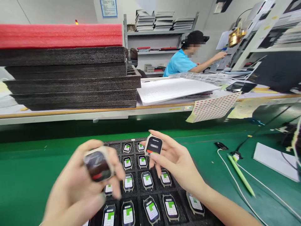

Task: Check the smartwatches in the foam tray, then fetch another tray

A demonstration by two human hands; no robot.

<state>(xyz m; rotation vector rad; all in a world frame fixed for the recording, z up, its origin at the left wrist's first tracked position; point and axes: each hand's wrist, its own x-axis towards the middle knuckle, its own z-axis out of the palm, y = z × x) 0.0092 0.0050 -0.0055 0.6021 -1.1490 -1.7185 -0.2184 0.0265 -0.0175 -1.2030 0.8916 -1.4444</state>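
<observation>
Smartwatches (128,182) lie face up in separate cells of a black foam tray (115,145), their screens showing green and white, each cell keeping one watch off its neighbours. Above the tray, the left hand (77,185) curls around a second watch (97,165), with the fingers and thumb closed on its case and its blurred dark face tipped upward. The right hand (175,163) pinches a third watch (153,145) narrowly at its edges, apparently so that the dark face stays uncovered. The tray sits on a green mat (35,169), which runs well past the tray's left side. Off its right side lie a white cable (231,179), a green pencil (241,175) and a white card (274,161). Beyond the mat's far edge, stacked dark foam trays (70,84) rise beside a co-worker in a blue shirt (180,62).
</observation>
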